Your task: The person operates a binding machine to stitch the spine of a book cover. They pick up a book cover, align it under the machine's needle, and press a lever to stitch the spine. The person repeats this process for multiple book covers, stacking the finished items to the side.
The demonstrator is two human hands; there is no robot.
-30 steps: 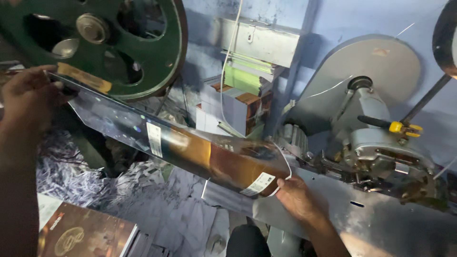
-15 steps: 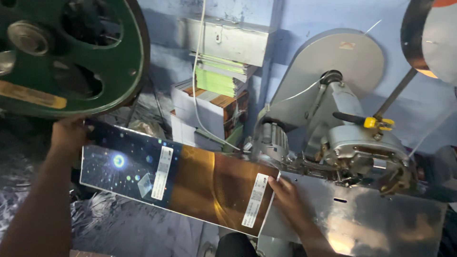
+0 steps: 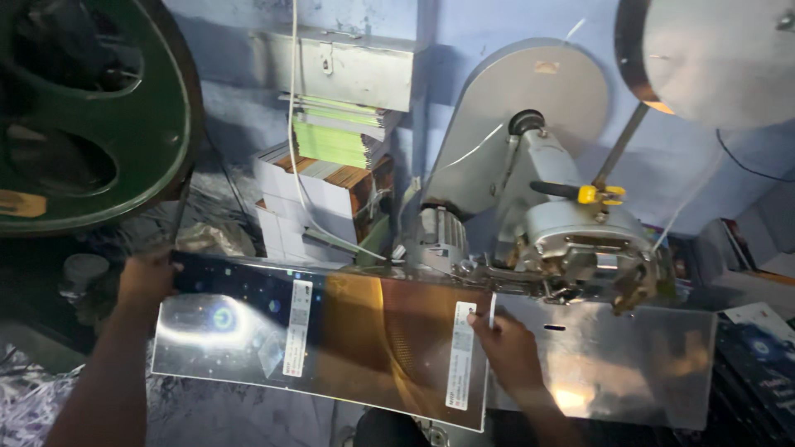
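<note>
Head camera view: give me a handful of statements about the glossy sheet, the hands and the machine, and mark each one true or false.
1. The left hand grips the far left edge of the glossy sheet. True.
2. The right hand is lifted clear of the sheet. False: it rests on the sheet's right end, beside a white label strip.
3. The sheet is rolled into a tube. False: it is spread out nearly flat.
4. A green wheel stands at the upper left. True.
5. The metal plate under the grey machine is covered by stacked booklets. False: the stacked booklets stand behind the sheet, near the wall.
</note>
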